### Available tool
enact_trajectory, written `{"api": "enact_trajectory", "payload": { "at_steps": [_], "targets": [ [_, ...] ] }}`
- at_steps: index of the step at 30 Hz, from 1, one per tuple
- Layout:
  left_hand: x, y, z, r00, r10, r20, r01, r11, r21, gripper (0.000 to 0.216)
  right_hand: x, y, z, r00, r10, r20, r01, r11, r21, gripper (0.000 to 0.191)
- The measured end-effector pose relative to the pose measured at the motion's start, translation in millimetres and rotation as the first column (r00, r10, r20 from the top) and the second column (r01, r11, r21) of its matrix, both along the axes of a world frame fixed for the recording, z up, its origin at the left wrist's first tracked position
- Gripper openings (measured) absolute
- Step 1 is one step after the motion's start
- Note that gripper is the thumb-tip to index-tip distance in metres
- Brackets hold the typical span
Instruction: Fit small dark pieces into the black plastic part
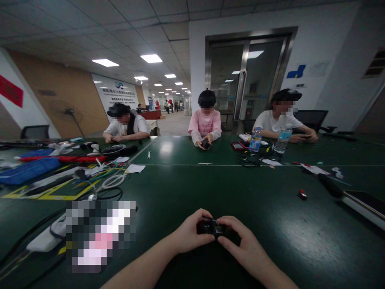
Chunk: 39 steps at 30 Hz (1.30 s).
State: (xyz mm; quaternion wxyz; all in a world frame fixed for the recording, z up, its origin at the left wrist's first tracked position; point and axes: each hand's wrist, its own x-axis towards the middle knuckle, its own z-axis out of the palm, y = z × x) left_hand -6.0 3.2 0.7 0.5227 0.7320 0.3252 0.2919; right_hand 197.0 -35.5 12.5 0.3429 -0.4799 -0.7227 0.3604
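Note:
Both of my hands meet over the near part of the dark green table (180, 192). Between them is a small black object (215, 228) with a few shiny edges; its kind is not clear. My left hand (195, 233) grips its left end, thumb in front and index finger curled over the top. On the other end, my right hand (237, 235) pinches it with thumb and fingers. Its underside and both ends are hidden by my fingers.
At left lie a white power strip (48, 237), a blurred-out item (102, 237), tangled cables (112, 180) and a blue tray (30, 170). A small red-and-black piece (302, 194) and a pan-like item (365, 206) are at right. Three people sit opposite, near water bottles (282, 140).

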Motion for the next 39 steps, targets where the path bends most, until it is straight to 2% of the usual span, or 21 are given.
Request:
{"api": "enact_trajectory", "payload": {
  "at_steps": [4, 12, 15, 23, 31, 39],
  "targets": [
    [0.2, -1.6, 1.6, 0.999, -0.014, -0.038, 0.016, 0.999, 0.047, 0.040, -0.4, 0.0, -1.5, 0.999, 0.009, 0.041, -0.010, 0.999, 0.030, 0.022],
    [-0.3, -2.8, 7.0, 0.994, -0.020, -0.107, 0.032, 0.994, 0.108, 0.048, -1.3, -2.1, 2.2, 0.993, 0.008, 0.117, -0.007, 1.000, -0.012, 0.020],
    [-0.8, -2.6, 6.1, 0.993, -0.012, -0.118, 0.027, 0.992, 0.127, 0.043, -1.9, -1.9, 3.1, 0.992, 0.009, 0.123, -0.007, 1.000, -0.018, 0.020],
    [-1.4, -2.4, 5.1, 0.996, -0.041, -0.083, 0.047, 0.997, 0.068, 0.041, -0.8, -2.4, -0.7, 0.994, 0.008, 0.107, -0.006, 1.000, -0.026, 0.021],
    [-0.8, -2.5, 6.6, 0.992, -0.013, -0.125, 0.026, 0.994, 0.107, 0.039, -1.9, -2.5, -3.4, 0.996, 0.022, 0.089, -0.022, 1.000, -0.010, 0.019],
    [-0.3, -3.5, 9.1, 0.991, -0.029, -0.128, 0.040, 0.996, 0.080, 0.038, -1.9, -2.8, -4.1, 0.996, 0.015, 0.092, -0.013, 1.000, -0.017, 0.019]
  ]
}}
